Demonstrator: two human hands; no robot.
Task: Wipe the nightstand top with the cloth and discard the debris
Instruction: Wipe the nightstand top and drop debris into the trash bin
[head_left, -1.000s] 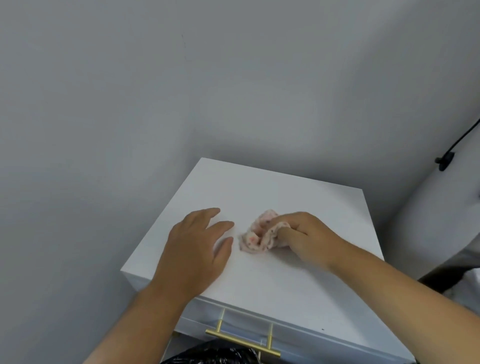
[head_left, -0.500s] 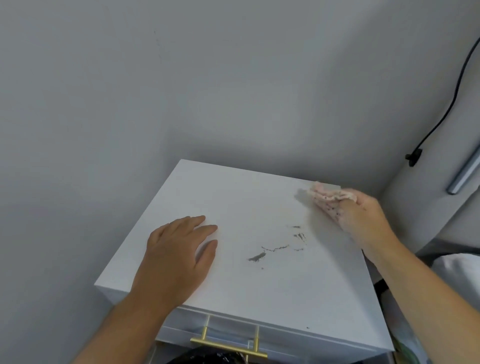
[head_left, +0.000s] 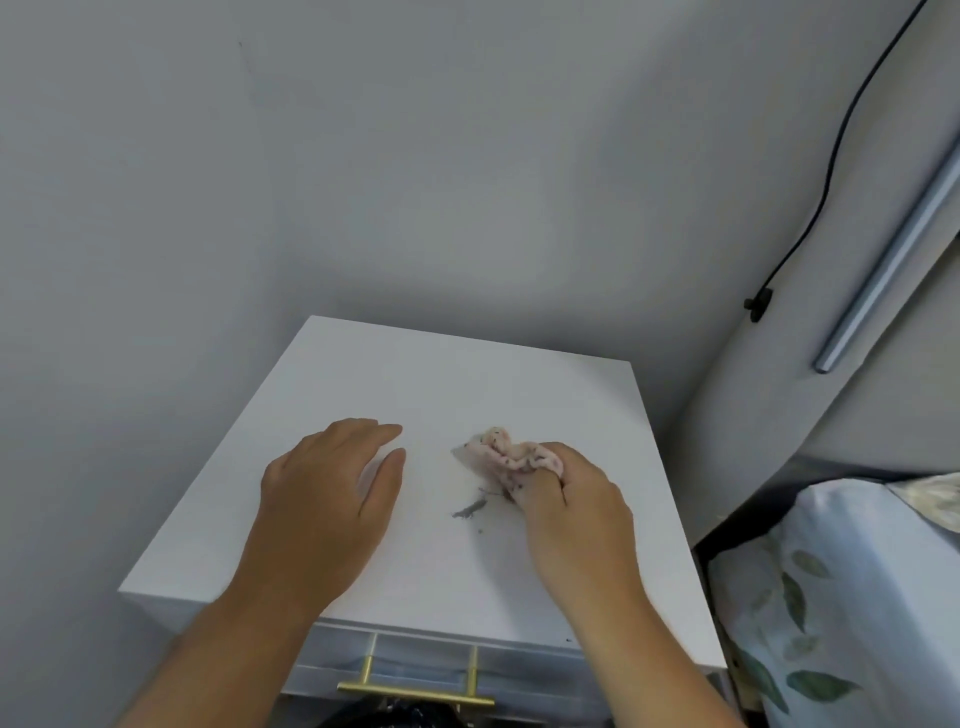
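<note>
- The nightstand (head_left: 519, 395) is a white box with a flat, smooth, matte top and sharp straight edges; it stands in a corner between grey walls, with a bed just beside its right side.
- The left hand (head_left: 332, 499) lies flat on the top, palm down, its fingers (head_left: 374, 434) straight and close together, holding nothing. I think it should stay like this to steady the nightstand.
- The right hand (head_left: 576, 514) has its fingers (head_left: 540, 483) curled and clamped on the cloth (head_left: 506, 454), which it presses on the middle of the top.
- The cloth is soft, thin, pale pink with small dark spots, and crumpled into a ball with one flat corner out.
- The drawer handle (head_left: 415, 688) is a slim brass bar below the front edge; something black and shiny, perhaps a bag, shows under it.
- The debris (head_left: 470, 509) is a grey, fluffy streak and some specks, just beside the cloth on its near side.
- To do this step well, I would sweep with light, even pressure in one direction, gathering the dust toward the front edge and not spreading it.
</note>
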